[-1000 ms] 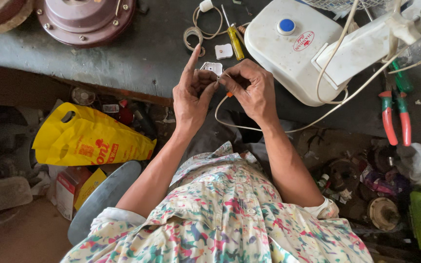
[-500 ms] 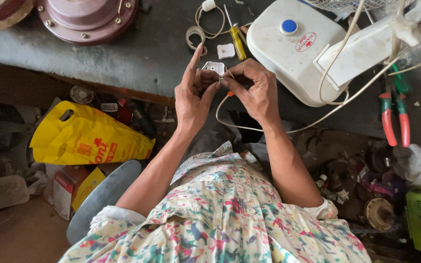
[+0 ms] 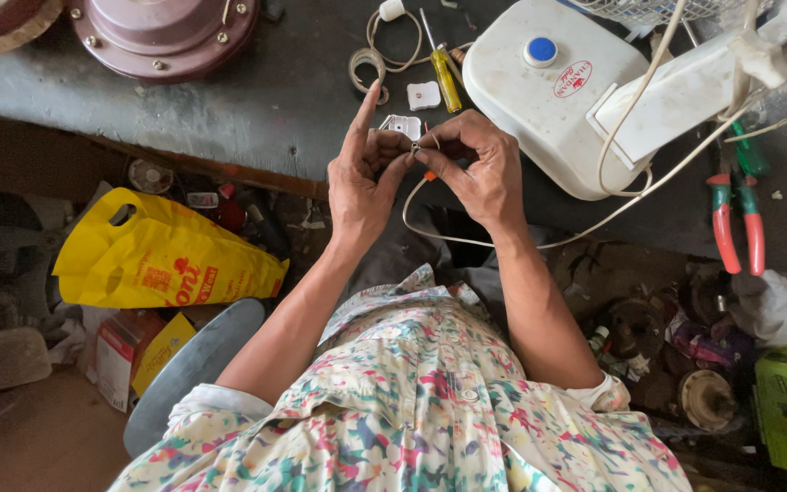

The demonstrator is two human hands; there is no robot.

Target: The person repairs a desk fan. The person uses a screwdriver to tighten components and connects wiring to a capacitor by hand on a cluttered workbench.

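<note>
My left hand (image 3: pixel 363 178) and my right hand (image 3: pixel 477 164) meet over the front edge of the dark workbench (image 3: pixel 229 109). Together they pinch a small metal part at the end of a white cord (image 3: pixel 503 244), beside a small white plug piece (image 3: pixel 403 125). My left index finger points up. A bit of orange shows under my right fingers; what it belongs to is hidden. The cord loops down and right toward the white fan base (image 3: pixel 553 91).
On the bench lie a yellow-handled screwdriver (image 3: pixel 444 73), a small white cover (image 3: pixel 424 95), a tape roll (image 3: pixel 366 64), red-handled pliers (image 3: pixel 738 223) and a maroon round housing (image 3: pixel 166 32). Below left sit a yellow plastic bag (image 3: pixel 157 264) and boxes; clutter fills the lower right.
Both hands stay together on the cord end with only small finger shifts. The view has drifted slightly.
</note>
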